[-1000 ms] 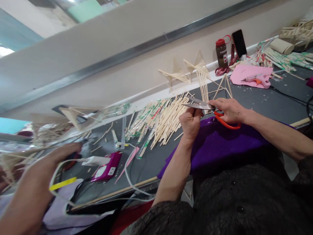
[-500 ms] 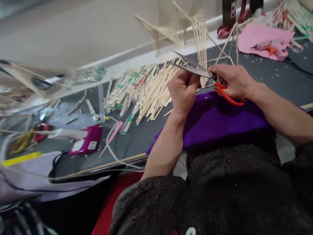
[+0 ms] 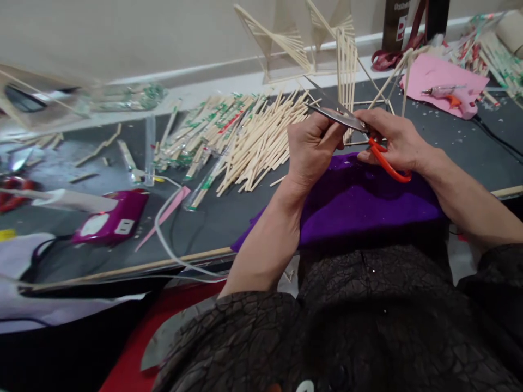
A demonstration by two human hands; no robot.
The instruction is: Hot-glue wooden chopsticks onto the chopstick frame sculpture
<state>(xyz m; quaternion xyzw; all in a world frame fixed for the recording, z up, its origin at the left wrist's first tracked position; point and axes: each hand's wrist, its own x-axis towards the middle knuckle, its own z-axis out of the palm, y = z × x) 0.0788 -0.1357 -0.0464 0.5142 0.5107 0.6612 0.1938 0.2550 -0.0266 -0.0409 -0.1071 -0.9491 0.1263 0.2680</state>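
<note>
In my right hand (image 3: 394, 139) is a pair of scissors (image 3: 341, 117) with orange-red handles, its blades parted and pointing up to the left. My left hand (image 3: 312, 144) is closed in a fist just under the blades, thumb against the bent fingers. Whatever it pinches is hidden by the fingers and the lower blade. Beneath both hands a purple cloth (image 3: 368, 201) covers the table's front edge. Left of my left hand lies a heap of bare wooden chopsticks (image 3: 261, 147).
Wrapped chopsticks (image 3: 204, 130) lie beside the heap. Stick frames (image 3: 281, 41) stand against the wall. A glue gun (image 3: 449, 95) rests on pink cloth (image 3: 425, 71) at right. A magenta power strip (image 3: 114, 218) and white cable (image 3: 163, 234) occupy the left. Red scissors (image 3: 18, 193) lie farther left.
The view has swung so that most things on the table's left side sit further left. Both hands keep nearly the same pose, with the scissor blades still parted above my left hand.
</note>
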